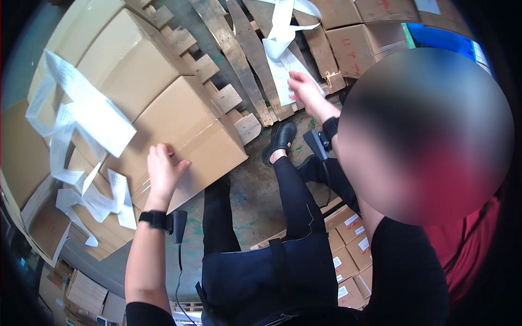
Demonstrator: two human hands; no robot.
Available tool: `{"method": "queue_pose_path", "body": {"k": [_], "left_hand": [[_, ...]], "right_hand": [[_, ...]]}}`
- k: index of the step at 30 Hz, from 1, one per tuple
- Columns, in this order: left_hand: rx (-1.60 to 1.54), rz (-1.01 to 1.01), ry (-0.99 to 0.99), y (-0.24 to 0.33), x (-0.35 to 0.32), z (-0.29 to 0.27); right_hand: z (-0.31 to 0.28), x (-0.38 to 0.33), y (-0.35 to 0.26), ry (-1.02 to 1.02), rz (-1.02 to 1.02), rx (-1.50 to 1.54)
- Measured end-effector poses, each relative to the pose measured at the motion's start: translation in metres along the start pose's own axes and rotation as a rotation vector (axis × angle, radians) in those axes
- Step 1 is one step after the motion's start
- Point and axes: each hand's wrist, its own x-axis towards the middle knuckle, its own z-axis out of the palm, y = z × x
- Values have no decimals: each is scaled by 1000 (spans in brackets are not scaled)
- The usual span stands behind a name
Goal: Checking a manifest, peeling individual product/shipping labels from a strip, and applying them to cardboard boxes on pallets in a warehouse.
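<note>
Packing area, scuffed grey floor (250, 204) showing between cartons and pallets. Nearest, the left hand (162, 173) is over the top of a taped carton (182, 127), fingers half curled, thumb apart, nothing seen in it; probably there for steadying, though contact is hard to confirm. Beside it, a folded printed label strip (100, 106) drapes loosely over the cartons, likely parked there to stay within reach. Further out, the right hand (304, 91) has fingertips closed on the edge of a white paper strip (281, 81), a light pinch suiting thin paper; that strip trails across a wooden pallet (239, 68). Beyond, stacked brown cartons (348, 51).
</note>
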Motion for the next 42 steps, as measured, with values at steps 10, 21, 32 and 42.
{"method": "queue_pose_path", "body": {"k": [10,21,32,42], "left_hand": [[-29,-118,-116,3,9,4],[-9,-71,-139,6,16,-10],[-1577,-475,-693,220,8,-45],[-1136,-78,-618,285,-73,-50]], "right_hand": [[7,135,-14,76,-18,181],[4,32,-10,-84,-358,410],[-59,-307,-38,-77,-816,-533],[-91,-340,-54,278,-707,-348]]}}
